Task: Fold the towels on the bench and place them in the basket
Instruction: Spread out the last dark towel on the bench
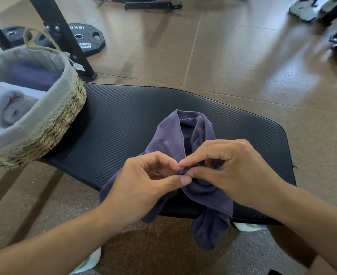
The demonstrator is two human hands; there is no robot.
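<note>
Purple towel (pixel 169 139): unfolded, lying on bench (pixel 114 124); left hand (pixel 143 187) and right hand (pixel 237 171) pinching its edge. Basket (pixel 64 108): holding folded towels.

Upside-down "15KG" and "HAMMER STRENGTH" — on the weight plate (pixel 88 39).

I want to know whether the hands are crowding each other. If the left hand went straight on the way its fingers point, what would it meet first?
Probably the right hand. The left hand points right, fingertip to fingertip with it, both pinching the same bunched bit of the purple towel.
</note>
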